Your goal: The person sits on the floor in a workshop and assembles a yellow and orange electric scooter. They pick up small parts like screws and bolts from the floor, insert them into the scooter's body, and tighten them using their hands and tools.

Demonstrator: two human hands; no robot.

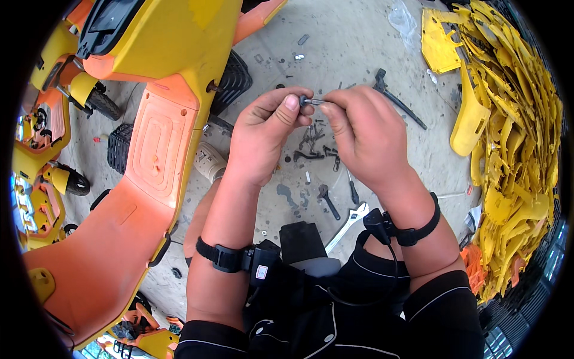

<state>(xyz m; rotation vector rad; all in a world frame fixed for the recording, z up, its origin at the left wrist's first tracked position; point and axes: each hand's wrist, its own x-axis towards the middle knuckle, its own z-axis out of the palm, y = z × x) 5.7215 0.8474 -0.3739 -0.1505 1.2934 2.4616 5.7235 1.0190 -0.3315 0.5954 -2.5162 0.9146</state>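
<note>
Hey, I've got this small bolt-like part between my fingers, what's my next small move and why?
Perhaps gently twist the shiny end of the bolt-like part: your right hand pinches it, while your left hand holds the dark end. I can't tell whether the ends separate.

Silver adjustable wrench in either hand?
No, the silver wrench lies apart from the left hand and right hand, which pinch a small metal part.

Black-silver part [308, 102], orange-yellow vehicle [158, 139], yellow panels [514, 137]

Stained grey concrete floor [365, 42]
</note>
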